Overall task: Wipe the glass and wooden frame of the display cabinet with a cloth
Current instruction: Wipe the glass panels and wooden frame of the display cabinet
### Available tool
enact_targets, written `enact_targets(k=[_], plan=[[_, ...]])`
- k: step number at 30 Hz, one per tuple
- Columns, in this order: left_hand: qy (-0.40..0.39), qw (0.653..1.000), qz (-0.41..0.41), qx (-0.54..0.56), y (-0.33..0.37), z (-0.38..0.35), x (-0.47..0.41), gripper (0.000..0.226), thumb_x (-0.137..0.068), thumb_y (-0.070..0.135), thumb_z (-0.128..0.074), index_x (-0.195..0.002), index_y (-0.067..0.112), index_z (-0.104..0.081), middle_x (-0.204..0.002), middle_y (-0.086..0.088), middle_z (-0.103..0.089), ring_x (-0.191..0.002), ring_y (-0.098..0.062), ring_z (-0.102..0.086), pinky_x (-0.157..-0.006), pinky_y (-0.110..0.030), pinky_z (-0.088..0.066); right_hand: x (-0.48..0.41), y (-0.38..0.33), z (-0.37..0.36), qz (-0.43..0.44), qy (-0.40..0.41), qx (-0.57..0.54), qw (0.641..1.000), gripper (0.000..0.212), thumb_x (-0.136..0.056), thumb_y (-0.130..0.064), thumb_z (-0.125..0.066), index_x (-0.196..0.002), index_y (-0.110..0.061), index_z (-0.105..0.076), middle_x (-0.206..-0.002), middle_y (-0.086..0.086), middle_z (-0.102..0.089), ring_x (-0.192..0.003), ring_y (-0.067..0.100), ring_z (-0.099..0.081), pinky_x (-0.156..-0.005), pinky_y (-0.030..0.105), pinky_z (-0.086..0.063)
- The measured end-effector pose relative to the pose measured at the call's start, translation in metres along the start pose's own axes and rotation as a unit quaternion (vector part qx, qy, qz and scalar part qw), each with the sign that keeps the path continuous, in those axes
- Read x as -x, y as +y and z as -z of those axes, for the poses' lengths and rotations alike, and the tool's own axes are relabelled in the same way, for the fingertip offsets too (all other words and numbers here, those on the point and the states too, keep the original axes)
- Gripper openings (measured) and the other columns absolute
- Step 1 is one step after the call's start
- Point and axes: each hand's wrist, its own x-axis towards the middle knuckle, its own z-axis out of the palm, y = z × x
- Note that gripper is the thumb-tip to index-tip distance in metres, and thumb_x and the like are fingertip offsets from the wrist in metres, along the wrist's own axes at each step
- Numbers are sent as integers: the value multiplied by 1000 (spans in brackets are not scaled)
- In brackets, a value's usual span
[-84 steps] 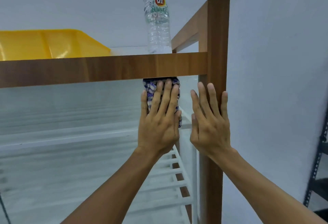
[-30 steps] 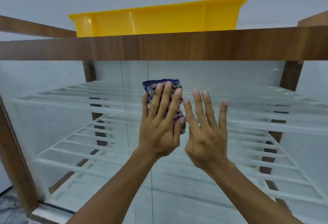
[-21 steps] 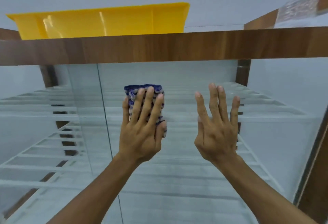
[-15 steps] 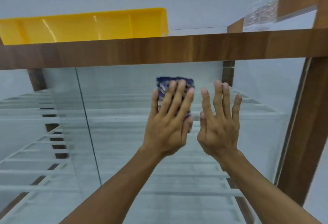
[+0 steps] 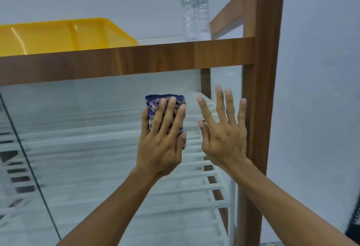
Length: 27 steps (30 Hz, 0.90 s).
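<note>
The display cabinet has a brown wooden frame (image 5: 136,60) with a top rail and a right post, and a glass front pane (image 5: 81,129). My left hand (image 5: 161,138) lies flat on the glass and presses a folded blue-and-white patterned cloth (image 5: 165,99) against it, just below the top rail. My right hand (image 5: 224,129) is held flat beside it, fingers spread, nothing in it, its little finger close to the right post. Whether it touches the glass I cannot tell.
A yellow plastic tray (image 5: 58,35) and a clear water bottle (image 5: 195,10) stand on the cabinet top. White slatted shelves (image 5: 194,187) show behind the glass. A dark seam (image 5: 29,168) between panes runs at the left. A pale wall (image 5: 321,90) lies right of the post.
Both hands and the cloth have slid rightward along the glass toward the right post. The view has turned right, so the bottle and the post have come into sight.
</note>
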Motion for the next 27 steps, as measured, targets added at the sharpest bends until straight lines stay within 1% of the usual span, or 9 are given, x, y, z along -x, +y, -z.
enact_targets(k=[2, 5, 9, 12, 14, 17, 20, 23, 27], plan=[[18, 999, 27, 6, 24, -6, -26, 60, -107, 35, -34, -161, 9, -28, -169, -16, -22, -158, -32, -14, -128, -56, -3, 3, 16, 7, -11, 4, 22, 1000, 62, -103, -38, -48, -159, -18, -31, -167, 19, -16, -157, 29, 2, -126, 52, 6], [12, 1000, 8, 14, 61, -18, -57, 60, -108, 36, -31, -162, 10, -26, -170, -15, -21, -159, -32, -14, -128, -56, -4, 11, 43, 13, -14, 18, 44, 999, 62, -103, -33, -47, -159, -12, -29, -167, 16, -16, -156, 32, -4, -125, 58, 0], [1, 999, -38, 25, 95, -32, -55, 59, -110, 36, -32, -162, 9, -25, -170, -15, -21, -159, -28, -10, -129, -55, -5, 21, 71, 15, 38, 62, -43, 996, 59, -100, -10, -43, -155, 0, -25, -163, 22, -24, -154, 33, -15, -126, 55, -14], [-6, 995, -102, 13, 95, -36, -46, 59, -109, 35, -36, -161, 9, -28, -169, -15, -25, -158, -29, -16, -129, -54, -7, 24, 70, 13, 5, 84, -81, 993, 51, -104, -11, -34, -152, 6, -28, -161, 23, -26, -153, 33, -21, -125, 55, -18], [8, 997, -75, 10, 93, -38, -51, 59, -109, 34, -38, -161, 9, -30, -168, -15, -24, -158, -29, -15, -129, -53, -6, 26, 67, 11, -9, 90, -93, 992, 48, -108, -14, -29, -151, 6, -29, -161, 20, -26, -152, 32, -22, -125, 55, -19], [13, 1000, -14, 17, 108, -39, -62, 59, -110, 36, -30, -161, 8, -25, -169, -15, -19, -158, -27, -10, -129, -54, -3, 28, 69, 10, -10, 94, -106, 990, 47, -108, -15, -29, -151, 5, -32, -160, 20, -28, -151, 32, -23, -124, 55, -20], [-3, 999, -47, 25, 115, -41, -51, 58, -111, 36, -28, -161, 7, -22, -168, -15, -22, -158, -28, -12, -129, -54, -6, 30, 69, 11, -14, 94, -119, 988, 46, -108, -14, -29, -150, 5, -34, -159, 21, -29, -151, 33, -24, -125, 55, -19], [-11, 996, -86, 19, 100, -39, -36, 59, -110, 37, -36, -161, 9, -26, -168, -13, -24, -158, -29, -18, -129, -53, -8, 31, 64, 10, -34, 91, -100, 990, 48, -106, -12, -33, -152, 4, -31, -161, 20, -27, -153, 31, -18, -126, 54, -12], [-2, 997, -69, 16, 81, -32, -25, 59, -108, 36, -41, -160, 11, -30, -168, -12, -22, -158, -28, -17, -129, -53, -9, 38, 38, 7, -78, 76, -92, 990, 58, -102, -12, -45, -154, 5, -27, -162, 25, -25, -155, 32, -10, -127, 53, -4]])
